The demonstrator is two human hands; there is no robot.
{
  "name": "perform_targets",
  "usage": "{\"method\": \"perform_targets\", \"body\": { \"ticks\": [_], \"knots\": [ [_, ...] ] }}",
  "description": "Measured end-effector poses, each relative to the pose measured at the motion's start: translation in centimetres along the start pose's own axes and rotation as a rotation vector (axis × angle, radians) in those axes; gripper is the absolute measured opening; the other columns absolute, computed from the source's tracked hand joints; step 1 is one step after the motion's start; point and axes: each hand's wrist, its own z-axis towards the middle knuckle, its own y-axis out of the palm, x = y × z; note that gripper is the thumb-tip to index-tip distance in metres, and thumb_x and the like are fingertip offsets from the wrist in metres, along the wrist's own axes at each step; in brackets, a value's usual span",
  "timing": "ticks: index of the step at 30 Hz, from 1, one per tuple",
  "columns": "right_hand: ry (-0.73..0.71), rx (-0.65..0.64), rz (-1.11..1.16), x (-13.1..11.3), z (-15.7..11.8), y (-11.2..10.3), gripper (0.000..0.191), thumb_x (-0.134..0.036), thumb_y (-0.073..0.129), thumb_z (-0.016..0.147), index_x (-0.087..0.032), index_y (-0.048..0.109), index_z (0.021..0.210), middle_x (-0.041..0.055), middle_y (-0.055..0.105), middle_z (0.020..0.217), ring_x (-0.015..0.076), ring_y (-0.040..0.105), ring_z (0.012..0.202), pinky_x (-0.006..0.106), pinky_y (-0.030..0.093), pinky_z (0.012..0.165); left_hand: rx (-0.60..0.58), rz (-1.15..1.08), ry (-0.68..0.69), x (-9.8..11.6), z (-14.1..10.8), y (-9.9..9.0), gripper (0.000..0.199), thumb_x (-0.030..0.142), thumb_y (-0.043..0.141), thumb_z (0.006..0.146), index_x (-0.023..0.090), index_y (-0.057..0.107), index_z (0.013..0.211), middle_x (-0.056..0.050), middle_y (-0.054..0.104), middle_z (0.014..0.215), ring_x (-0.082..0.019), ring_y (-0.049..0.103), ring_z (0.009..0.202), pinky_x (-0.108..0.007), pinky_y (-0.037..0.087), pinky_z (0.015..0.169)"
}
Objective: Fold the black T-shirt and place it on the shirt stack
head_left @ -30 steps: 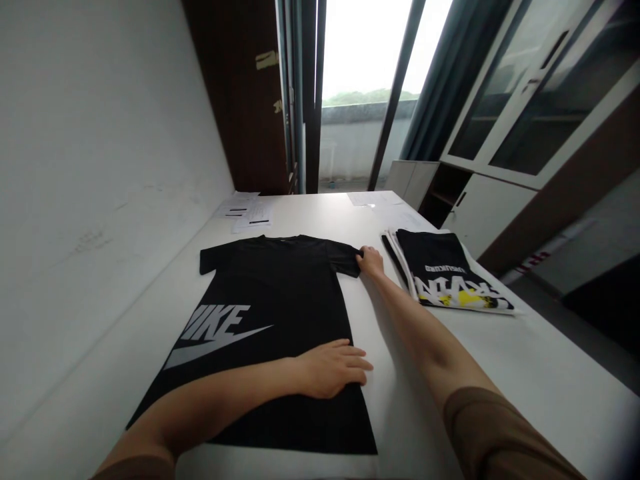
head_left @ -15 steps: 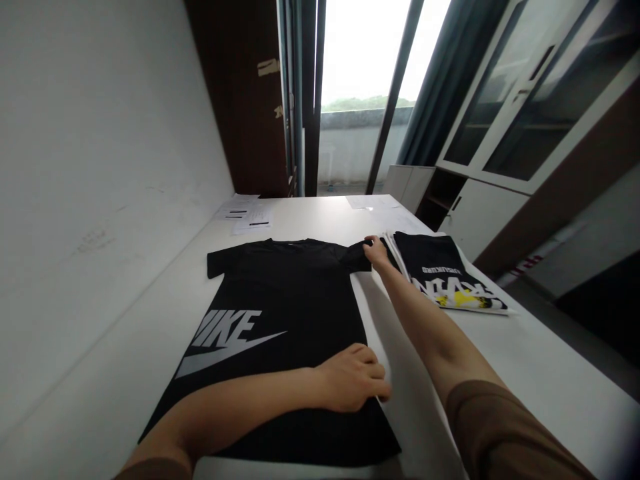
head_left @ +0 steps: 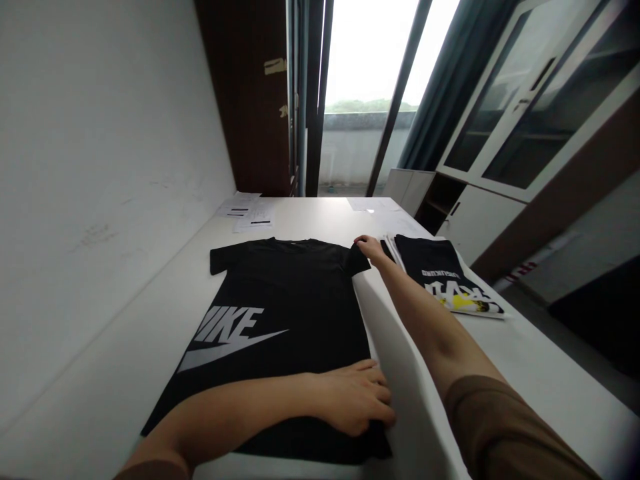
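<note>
One black T-shirt (head_left: 305, 287) lies spread. Right hand (head_left: 369, 247) pinches its sleeve (head_left: 358, 263); left hand (head_left: 356, 400) curls at its side, grip unclear.

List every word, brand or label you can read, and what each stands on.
"NIKE", N partly cut off at the edge: black T-shirt.
Perhaps "UISUKURO", blurred: folded black garment.
Larger white letters, partly covered, not surely readable: same garment.
Print on papers: too small.

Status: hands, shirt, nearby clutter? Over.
Right hand pinching sleeve of black shirt; left hand on its side edge, grip unclear. Shirt spread out. Folded clothes close beside right hand.
</note>
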Motion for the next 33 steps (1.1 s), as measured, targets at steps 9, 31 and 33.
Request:
{"method": "perform_targets", "body": {
  "ticks": [9, 31, 33],
  "knots": [
    [0.100, -0.128, 0.430, -5.2, -0.8, 2.4, 0.025, -0.018, 0.063, 0.078, -0.015, 0.072, 0.100, 0.0015, 0.063, 0.069, 0.0125, 0.058, 0.059, 0.025, 0.054, 0.059, -0.042, 0.088, -0.043, 1.2, -2.1, -2.3, 0.014, 0.022, 0.062, 0.089, 0.023, 0.067, 0.101, -0.003, 0.067, 0.097, -0.023, 0.054, 0.097, -0.038, 0.043, 0.087],
    [-0.229, -0.082, 0.142, -17.1, -2.6, 16.6, 0.030, -0.019, 0.054, 0.088, -0.026, 0.075, 0.108, 0.0005, 0.074, 0.103, 0.0210, 0.065, 0.099, 0.033, 0.049, 0.096, 0.001, 0.068, -0.184, 3.1, -11.0, -2.0, 0.014, 0.022, 0.070, 0.084, 0.021, 0.065, 0.097, 0.000, 0.067, 0.092, -0.019, 0.060, 0.089, -0.036, 0.043, 0.078],
    [-0.260, -0.071, 0.136, -17.8, -3.0, 18.1, 0.030, -0.018, 0.054, 0.088, -0.027, 0.074, 0.109, 0.0005, 0.074, 0.106, 0.0217, 0.064, 0.102, 0.034, 0.048, 0.097, -0.016, -0.002, -0.179, 3.1, -11.4, -2.0, 0.017, 0.025, 0.071, 0.084, 0.023, 0.067, 0.101, 0.001, 0.068, 0.091, -0.020, 0.062, 0.087, -0.036, 0.043, 0.073]
  ]
}}
